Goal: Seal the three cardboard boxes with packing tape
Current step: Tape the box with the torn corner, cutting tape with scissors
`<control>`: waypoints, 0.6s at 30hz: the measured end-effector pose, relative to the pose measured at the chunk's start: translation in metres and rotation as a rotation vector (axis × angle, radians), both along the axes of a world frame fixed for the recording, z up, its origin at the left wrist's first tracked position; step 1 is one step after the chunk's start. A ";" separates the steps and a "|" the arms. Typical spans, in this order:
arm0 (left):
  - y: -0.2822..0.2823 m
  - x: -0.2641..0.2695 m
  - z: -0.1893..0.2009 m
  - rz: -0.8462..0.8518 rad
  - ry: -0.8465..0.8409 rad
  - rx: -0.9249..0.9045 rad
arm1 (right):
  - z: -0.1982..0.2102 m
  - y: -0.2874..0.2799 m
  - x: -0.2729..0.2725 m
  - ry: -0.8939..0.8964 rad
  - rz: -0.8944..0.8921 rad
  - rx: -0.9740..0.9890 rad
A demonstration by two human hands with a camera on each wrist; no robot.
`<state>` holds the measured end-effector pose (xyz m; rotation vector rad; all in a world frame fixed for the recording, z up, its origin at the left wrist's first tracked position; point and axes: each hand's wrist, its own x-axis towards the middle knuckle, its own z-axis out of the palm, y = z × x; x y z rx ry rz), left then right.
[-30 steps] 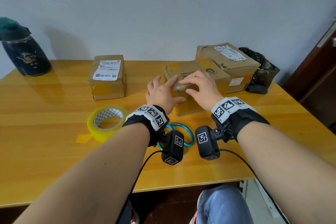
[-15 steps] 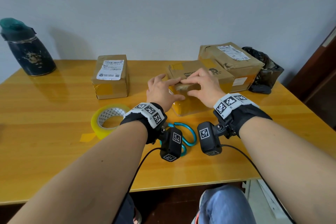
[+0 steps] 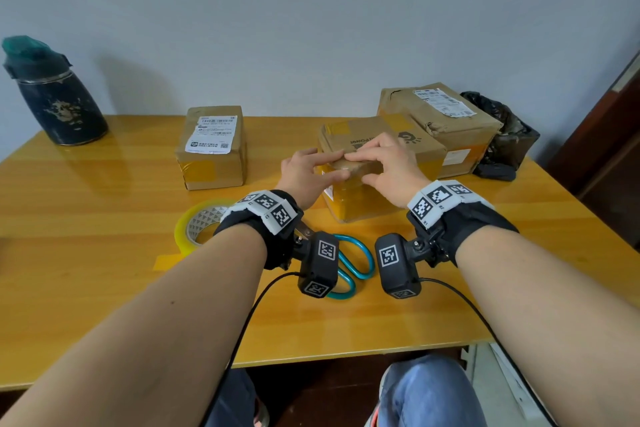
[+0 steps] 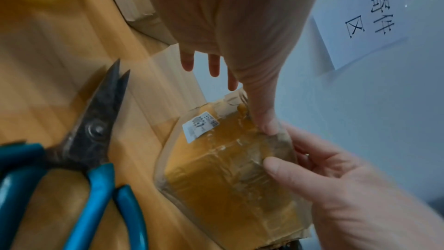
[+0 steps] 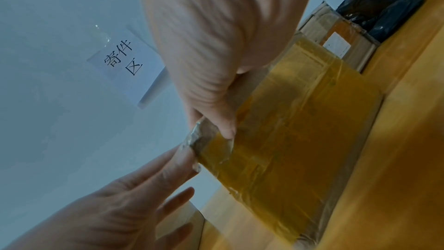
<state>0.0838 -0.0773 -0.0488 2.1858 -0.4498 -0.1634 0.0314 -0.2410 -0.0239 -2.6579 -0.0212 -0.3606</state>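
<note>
The middle box (image 3: 367, 163) is held at its near top edge by both hands, and its long axis runs away from the person, slightly rightward. The left hand (image 3: 308, 175) is laid with straight fingers along the top edge, the thumb against the taped near face; nothing is gripped. The right hand (image 3: 388, 166) is curled over the same edge, thumb (image 4: 278, 168) pressed on the near face and fingers on top, so the corner is pinched. A crumpled tape end (image 5: 195, 138) is seen at that corner between the two hands. Another box (image 3: 440, 121) is set just beyond the right hand, touching or nearly touching the held box, with a black bag (image 3: 502, 135) behind it. A third box (image 3: 213, 146) stands well left of the left hand, with bare table (image 3: 104, 218) between. The tape roll (image 3: 197, 222) lies beside the left wrist, and scissors (image 4: 91, 130) lie under the wrists, blades aimed past the left hand. A dark jug (image 3: 55, 94) stands far left at the wall
</note>
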 end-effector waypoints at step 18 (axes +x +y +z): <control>0.003 0.014 -0.010 -0.061 0.032 -0.048 | -0.006 0.010 0.003 -0.078 -0.102 0.005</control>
